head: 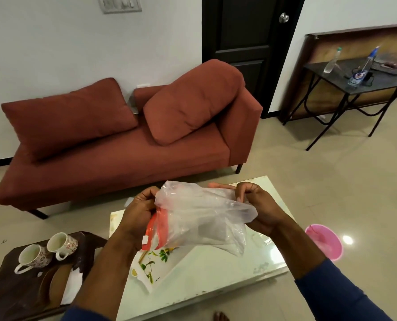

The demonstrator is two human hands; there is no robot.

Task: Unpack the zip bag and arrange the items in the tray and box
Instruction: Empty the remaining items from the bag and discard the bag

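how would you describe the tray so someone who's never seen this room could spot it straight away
Start at the pale glossy table in front of the red sofa. On its near left part, just under the clear zip bag that both hands hold, lies the tray. It is white and flat, and its printed green leaves and yellow flowers set it apart from the plain tabletop.

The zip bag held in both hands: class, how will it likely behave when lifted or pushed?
The zip bag looks floppy: its clear film crumples and sags between the left hand and right hand. Probably light, and likely slippery, as the film looks glossy.
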